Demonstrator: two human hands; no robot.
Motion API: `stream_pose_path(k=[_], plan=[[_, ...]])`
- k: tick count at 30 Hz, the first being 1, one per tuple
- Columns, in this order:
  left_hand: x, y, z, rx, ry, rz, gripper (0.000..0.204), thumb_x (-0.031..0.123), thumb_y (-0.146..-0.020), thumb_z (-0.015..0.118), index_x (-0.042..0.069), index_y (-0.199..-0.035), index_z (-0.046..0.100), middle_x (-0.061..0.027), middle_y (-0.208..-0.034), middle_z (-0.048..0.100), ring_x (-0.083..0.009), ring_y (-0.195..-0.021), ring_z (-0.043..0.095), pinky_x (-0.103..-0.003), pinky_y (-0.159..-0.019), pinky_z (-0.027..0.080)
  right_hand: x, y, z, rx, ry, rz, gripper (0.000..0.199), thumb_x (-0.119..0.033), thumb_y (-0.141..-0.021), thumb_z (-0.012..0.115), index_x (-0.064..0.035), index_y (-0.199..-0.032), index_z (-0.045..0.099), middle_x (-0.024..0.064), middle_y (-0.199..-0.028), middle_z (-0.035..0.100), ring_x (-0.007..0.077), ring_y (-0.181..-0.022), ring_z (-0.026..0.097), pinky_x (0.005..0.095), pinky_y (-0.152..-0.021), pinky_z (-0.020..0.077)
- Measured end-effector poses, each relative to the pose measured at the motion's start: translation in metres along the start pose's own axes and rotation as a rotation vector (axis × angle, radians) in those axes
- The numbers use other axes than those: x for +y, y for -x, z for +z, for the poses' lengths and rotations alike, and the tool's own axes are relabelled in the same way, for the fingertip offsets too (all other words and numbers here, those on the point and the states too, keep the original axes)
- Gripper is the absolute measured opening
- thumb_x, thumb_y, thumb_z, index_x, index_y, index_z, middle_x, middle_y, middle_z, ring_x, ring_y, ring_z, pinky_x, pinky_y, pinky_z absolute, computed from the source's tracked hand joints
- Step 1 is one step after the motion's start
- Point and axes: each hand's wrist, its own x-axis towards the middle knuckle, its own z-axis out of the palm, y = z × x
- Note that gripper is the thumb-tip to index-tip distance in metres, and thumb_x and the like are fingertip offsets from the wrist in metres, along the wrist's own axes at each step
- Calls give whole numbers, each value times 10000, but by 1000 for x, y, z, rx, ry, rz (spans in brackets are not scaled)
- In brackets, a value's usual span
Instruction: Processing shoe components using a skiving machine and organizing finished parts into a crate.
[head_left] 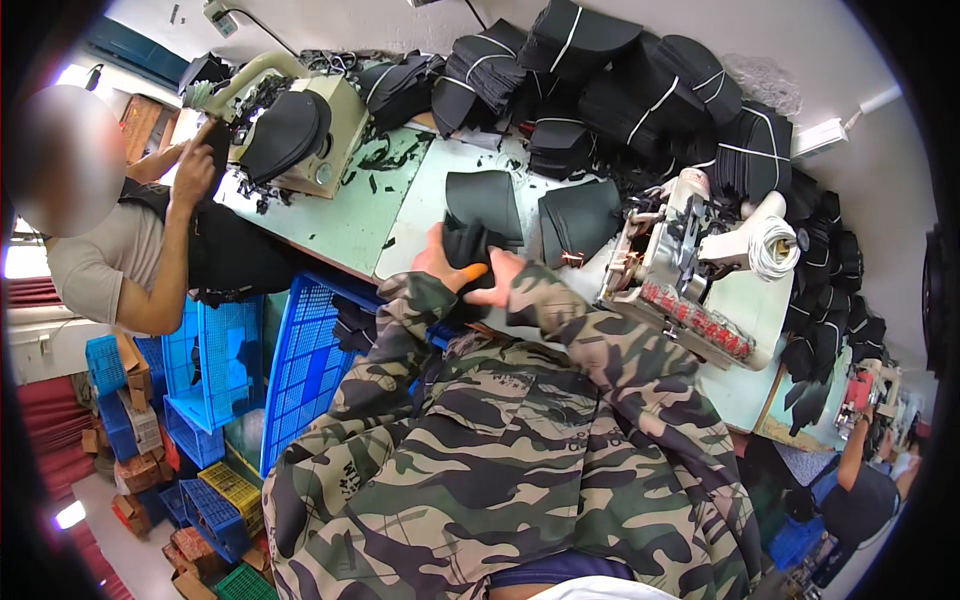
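Observation:
My left hand (438, 264) and my right hand (496, 278) come together at the near edge of the table. Between them they grip a small bunch of black sheet pieces (466, 240), bent upward and partly hidden by my fingers. Something orange (473, 271), like a finger cover, shows on my left hand's thumb side. Just beyond lies a flat stack of black curved pieces (482, 198). To the right of that, a second fanned stack of black pieces (580, 220) rests on the table.
A sewing machine (680, 250) with a white thread spool (773, 248) stands at my right. Tied black bundles (655, 100) are piled along the back. At left, a person (130, 220) works by another machine (320, 140). Blue crates (305, 375) stand left of me.

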Motion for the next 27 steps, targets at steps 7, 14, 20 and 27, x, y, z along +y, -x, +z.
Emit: stream_pose_path(k=[7,14,20,27], plan=[[-41,-6,11,-39,230,220,816,363,-645,772,26,-1268,366,-180,-1009,603,-290,-920,606,-337,-782,476,16,-8,24,242,-91,54,910,-464,-586,748,90,-1216,398,282,-1137,507,378,-1104,483,380,-938,391],[-46,-12,13,-172,375,171,646,328,-701,746,2,-1187,470,-146,-1007,616,-200,-890,604,-300,-774,468,36,-6,34,350,-161,21,766,-430,-640,704,45,-1185,449,237,-1138,525,354,-1071,509,373,-919,402],[-51,5,17,-51,336,31,733,390,-625,782,-13,-1164,492,-183,-1004,611,-257,-927,600,-324,-791,468,32,1,50,450,-61,25,605,-326,-725,617,-14,-1215,451,235,-1066,555,364,-1009,542,401,-868,435],[-92,19,9,128,586,-111,602,289,-560,794,-11,-1030,566,-193,-887,638,-325,-837,626,-373,-770,487,-11,5,-11,784,89,-178,374,-137,-724,593,-27,-1078,539,183,-896,583,365,-822,560,421,-702,466]])
